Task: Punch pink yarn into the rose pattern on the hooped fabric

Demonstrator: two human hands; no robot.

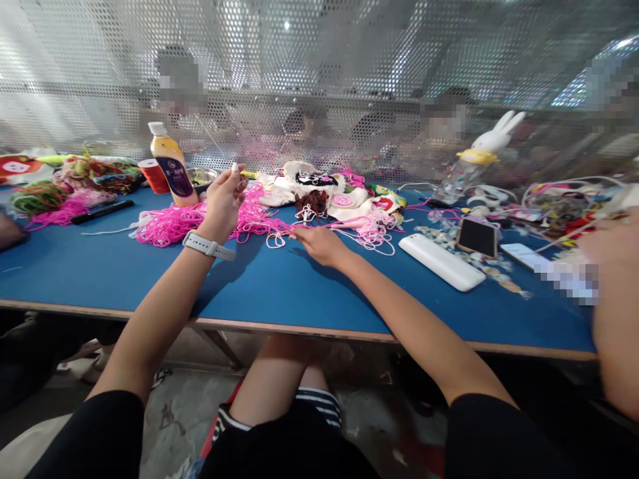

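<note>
My left hand (224, 199), with a white watch on the wrist, is raised above the blue table (279, 286) and pinches pink cord that rises from a tangled pile of pink cord (172, 223). My right hand (319, 243) rests low on the table and pinches a pink cord strand (272, 229) stretched between both hands. Just beyond the right hand lie white and pink cord loops (372, 233) and small cloth pieces (319, 186).
An orange drink bottle (170, 165) and a red spool (152, 176) stand at the back left near colourful cord heaps (60, 189). A white case (442, 261), a phone (478, 237) and a rabbit-topped bottle (474, 163) lie to the right. Another person's arm (616, 299) is at the right edge. A perforated metal screen (319, 80) closes the back.
</note>
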